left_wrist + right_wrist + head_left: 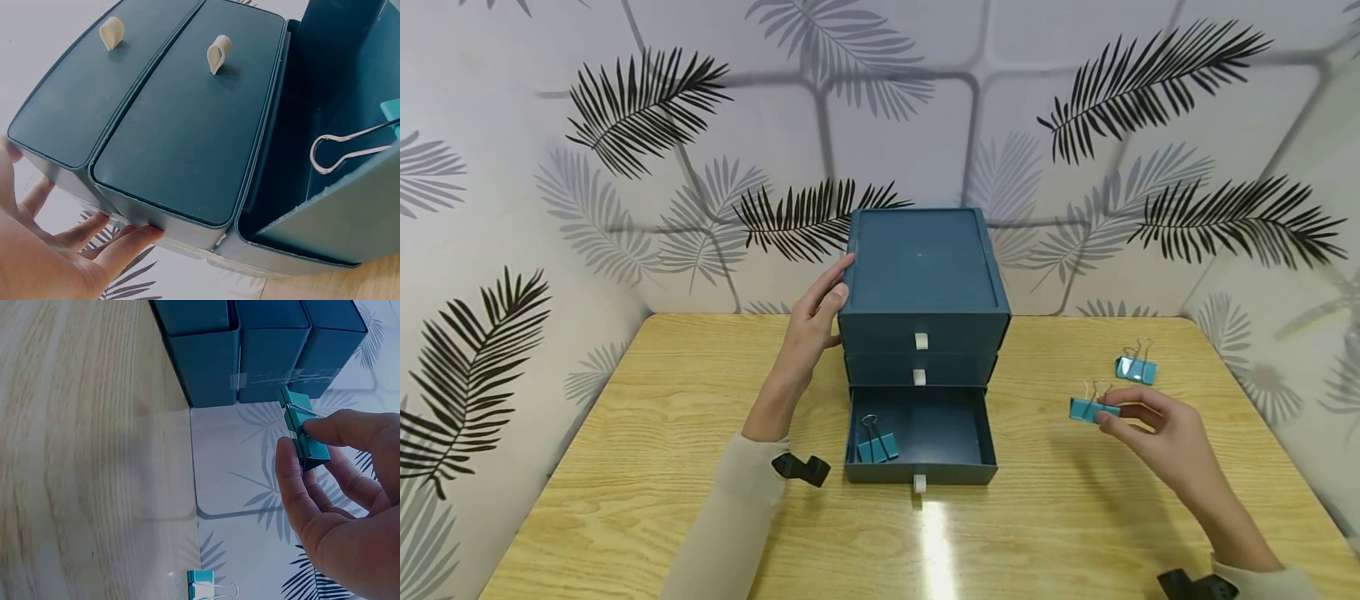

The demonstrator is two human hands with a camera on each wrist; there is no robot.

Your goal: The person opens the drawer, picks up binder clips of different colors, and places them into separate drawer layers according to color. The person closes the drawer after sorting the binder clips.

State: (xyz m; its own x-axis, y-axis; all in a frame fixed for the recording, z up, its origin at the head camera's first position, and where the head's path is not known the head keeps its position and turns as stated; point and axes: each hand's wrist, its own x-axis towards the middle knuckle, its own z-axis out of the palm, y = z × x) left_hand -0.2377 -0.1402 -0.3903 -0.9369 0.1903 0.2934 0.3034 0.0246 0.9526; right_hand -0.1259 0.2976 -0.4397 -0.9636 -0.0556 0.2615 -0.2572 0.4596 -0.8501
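Note:
A dark blue three-drawer box (925, 267) stands on the table, its bottom drawer (955, 475) pulled out. Inside that drawer, at the left, lies a teal binder clip (877, 448) with metal handles. My left hand (811, 333) rests against the left side of the box, its fingers (131, 247) fairly straight along the wall. To the right of the box, my right hand (1161, 429) pinches another teal binder clip (1084, 409) between thumb and fingers, above the tabletop. A third binder clip (1137, 369) lies on the table just behind that hand.
The upper two drawers are closed, each with a small pale pull tab (921, 341). The wooden table (685, 400) reaches back to a wall (910, 150) with a leaf pattern, close behind the box.

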